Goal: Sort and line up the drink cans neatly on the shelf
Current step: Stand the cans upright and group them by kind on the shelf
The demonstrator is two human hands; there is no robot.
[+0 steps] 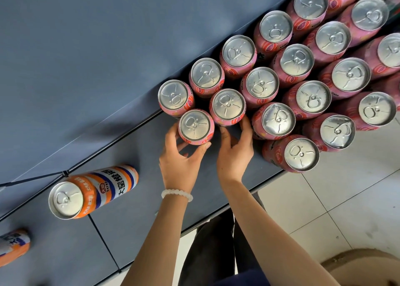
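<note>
Several pink drink cans [312, 97] stand upright in diagonal rows on the blue-grey shelf [129, 147], silver tops facing me. My left hand [179, 166], with a white bead bracelet, grips the frontmost pink can [195, 126] between thumb and fingers. Just right of it, my right hand [233, 153] has its thumb and fingers round the lower part of the neighbouring pink can [228, 107]. An orange, white and blue can [93, 190] stands alone further left on the shelf.
A second orange can [13, 246] is cut off at the left edge. The shelf's back wall [86, 58] rises behind the cans. White floor tiles [346, 188] lie below the shelf edge, and a brown cardboard shape [368, 268] sits at the bottom right.
</note>
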